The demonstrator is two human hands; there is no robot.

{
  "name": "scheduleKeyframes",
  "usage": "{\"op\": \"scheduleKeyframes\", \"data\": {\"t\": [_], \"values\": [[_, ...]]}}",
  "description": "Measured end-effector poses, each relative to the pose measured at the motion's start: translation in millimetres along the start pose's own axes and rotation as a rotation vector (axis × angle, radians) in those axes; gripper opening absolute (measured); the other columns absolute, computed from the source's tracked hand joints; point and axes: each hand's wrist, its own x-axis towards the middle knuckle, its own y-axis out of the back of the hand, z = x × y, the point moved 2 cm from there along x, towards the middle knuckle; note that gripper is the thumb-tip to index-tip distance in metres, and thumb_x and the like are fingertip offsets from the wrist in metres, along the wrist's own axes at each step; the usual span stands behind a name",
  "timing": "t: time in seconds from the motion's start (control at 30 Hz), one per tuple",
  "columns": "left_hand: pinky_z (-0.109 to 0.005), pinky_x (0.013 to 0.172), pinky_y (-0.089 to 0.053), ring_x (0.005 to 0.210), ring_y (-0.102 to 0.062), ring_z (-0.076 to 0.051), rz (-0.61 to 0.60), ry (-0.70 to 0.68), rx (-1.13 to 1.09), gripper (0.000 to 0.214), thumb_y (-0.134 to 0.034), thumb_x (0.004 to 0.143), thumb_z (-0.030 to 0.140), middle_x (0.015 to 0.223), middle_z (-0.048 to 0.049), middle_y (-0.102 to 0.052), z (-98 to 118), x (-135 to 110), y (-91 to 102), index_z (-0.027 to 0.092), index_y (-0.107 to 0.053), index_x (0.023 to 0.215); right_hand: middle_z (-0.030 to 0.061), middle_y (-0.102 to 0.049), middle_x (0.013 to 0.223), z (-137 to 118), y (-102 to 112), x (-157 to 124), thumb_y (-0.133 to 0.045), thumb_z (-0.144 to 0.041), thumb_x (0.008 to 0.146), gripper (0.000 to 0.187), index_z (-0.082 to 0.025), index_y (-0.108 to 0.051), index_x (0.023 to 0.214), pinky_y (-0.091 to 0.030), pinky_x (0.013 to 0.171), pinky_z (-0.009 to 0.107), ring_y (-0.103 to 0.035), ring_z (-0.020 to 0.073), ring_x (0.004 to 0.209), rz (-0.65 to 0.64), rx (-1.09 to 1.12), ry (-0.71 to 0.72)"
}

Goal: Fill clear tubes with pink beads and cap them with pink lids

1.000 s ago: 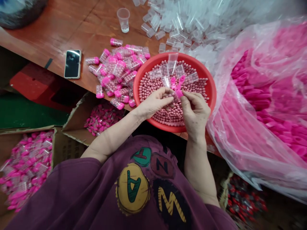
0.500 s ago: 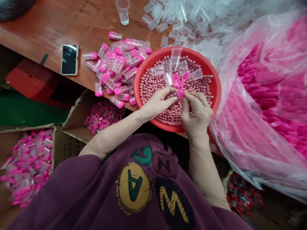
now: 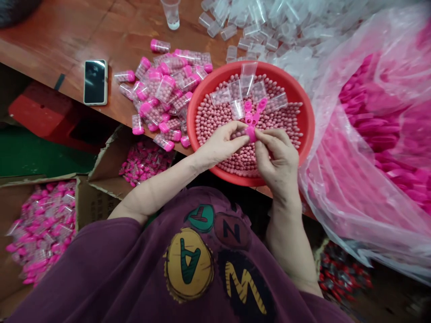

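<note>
A red basin (image 3: 303,112) full of small pink balls (image 3: 215,119) sits at the table edge in front of me. Over its near side my left hand (image 3: 220,144) is closed round a small clear vial, mostly hidden by the fingers. Touching it, my right hand (image 3: 278,157) pinches a bright pink cap (image 3: 251,133) against the vial's end. Several empty clear vials (image 3: 247,83) and a few loose pink caps (image 3: 254,110) lie on the balls just beyond my fingers.
Left of the basin lies a heap of filled, pink-capped vials (image 3: 164,89); a phone (image 3: 95,81) and a clear cup (image 3: 171,13) lie farther left. Empty vials (image 3: 256,27) are piled behind. A plastic bag of pink caps (image 3: 380,134) is on the right. Cardboard boxes (image 3: 97,170) of capped vials stand below left.
Both hands stayed together over the basin's near side, with the right fingers shifting slightly on the pink cap. The view drifted a little, so the table items appear higher.
</note>
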Motion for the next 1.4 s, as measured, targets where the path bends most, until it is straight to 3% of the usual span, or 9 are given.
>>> {"op": "scheduleKeyframes", "data": {"t": [0.1, 0.23, 0.3, 0.4, 0.6, 0.77, 0.93, 1.27, 1.4], "values": [[-0.023, 0.096, -0.059, 0.096, -0.073, -0.013, -0.06, 0.016, -0.042, 0.01, -0.08, 0.101, 0.015, 0.101, -0.0022, -0.076, 0.8, -1.6, 1.7, 0.017, -0.073, 0.108, 0.0072, -0.079, 0.131, 9.2, 6.4, -4.6, -0.065, -0.04, 0.111, 0.041, -0.042, -0.078, 0.149, -0.071, 0.105, 0.054, -0.08, 0.03, 0.118, -0.051, 0.118, -0.045], [-0.025, 0.096, -0.058, 0.096, -0.073, -0.013, -0.083, -0.01, -0.013, 0.013, -0.084, 0.098, 0.018, 0.106, -0.0021, -0.08, -5.1, 1.1, 6.1, 0.018, -0.077, 0.109, 0.0064, -0.079, 0.126, 29.5, 3.7, -7.9, -0.077, -0.06, 0.104, 0.06, -0.043, -0.063, 0.16, -0.073, 0.081, 0.045, -0.079, 0.0264, 0.096, 0.159, 0.231, -0.147], [-0.026, 0.103, -0.057, 0.102, -0.074, -0.013, -0.098, -0.039, 0.012, 0.012, -0.085, 0.097, 0.018, 0.107, -0.0026, -0.081, -8.3, 2.9, 7.5, 0.017, -0.078, 0.107, 0.0062, -0.079, 0.117, 30.2, -0.8, -7.2, -0.076, -0.062, 0.105, 0.051, -0.039, -0.069, 0.15, -0.073, 0.079, 0.045, -0.078, 0.0261, 0.092, 0.204, 0.192, -0.168], [-0.028, 0.11, -0.056, 0.109, -0.075, -0.016, -0.095, -0.069, 0.042, 0.014, -0.087, 0.095, 0.021, 0.11, -0.0043, -0.084, -11.8, 4.5, 9.5, 0.016, -0.079, 0.106, 0.0088, -0.078, 0.118, 17.6, -8.7, -7.0, -0.066, -0.049, 0.112, 0.032, -0.033, -0.076, 0.139, -0.072, 0.096, 0.051, -0.079, 0.029, 0.106, 0.092, 0.03, -0.095], [-0.027, 0.1, -0.057, 0.097, -0.072, -0.013, -0.02, -0.06, 0.065, 0.014, -0.085, 0.097, 0.02, 0.104, -0.003, -0.082, -19.8, 10.8, 11.5, 0.014, -0.077, 0.106, 0.0244, -0.067, 0.139, 9.8, -37.7, -13.6, -0.083, -0.047, 0.091, 0.088, -0.012, -0.053, 0.165, -0.062, 0.113, 0.071, -0.068, 0.0458, 0.13, -0.003, -0.331, 0.018], [-0.025, 0.086, -0.054, 0.087, -0.068, -0.012, 0.109, -0.097, 0.162, 0.008, -0.077, 0.099, 0.007, 0.091, -0.0004, -0.076, -19.1, 15.8, 7.1, 0.013, -0.073, 0.096, 0.0236, -0.068, 0.124, 14.3, -60.4, -4.6, -0.071, -0.045, 0.097, 0.07, -0.006, -0.057, 0.153, -0.062, 0.105, 0.067, -0.067, 0.0427, 0.117, -0.004, -0.5, -0.047], [-0.025, 0.081, -0.051, 0.081, -0.063, -0.011, 0.164, -0.095, 0.181, 0.019, -0.072, 0.098, -0.001, 0.083, 0.0021, -0.071, -10.9, 11.8, 2.1, 0.014, -0.07, 0.089, 0.0242, -0.069, 0.117, 9.7, -59.6, 1.4, -0.068, -0.05, 0.099, 0.067, -0.002, -0.061, 0.146, -0.064, 0.092, 0.06, -0.068, 0.0396, 0.104, -0.003, -0.552, 0.013], [-0.023, 0.078, -0.047, 0.078, -0.057, -0.01, 0.154, -0.03, 0.109, 0.012, -0.073, 0.103, 0.007, 0.084, 0.0023, -0.068, -15.0, 14.2, 5.2, 0.015, -0.07, 0.095, 0.0209, -0.073, 0.114, 12.1, -46.8, 11.3, -0.068, -0.05, 0.103, 0.058, -0.009, -0.067, 0.144, -0.063, 0.089, 0.054, -0.07, 0.037, 0.1, -0.155, -0.564, 0.05], [-0.023, 0.088, -0.051, 0.089, -0.065, -0.011, 0.113, -0.061, 0.072, 0.004, -0.075, 0.104, 0.011, 0.096, -0.0011, -0.075, -16.8, 14.0, 5.8, 0.014, -0.073, 0.102, 0.0253, -0.073, 0.129, 15.2, -45.2, 8.7, -0.07, -0.052, 0.102, 0.067, -0.009, -0.06, 0.153, -0.062, 0.093, 0.056, -0.071, 0.0411, 0.115, -0.139, -0.526, 0.008]]}}
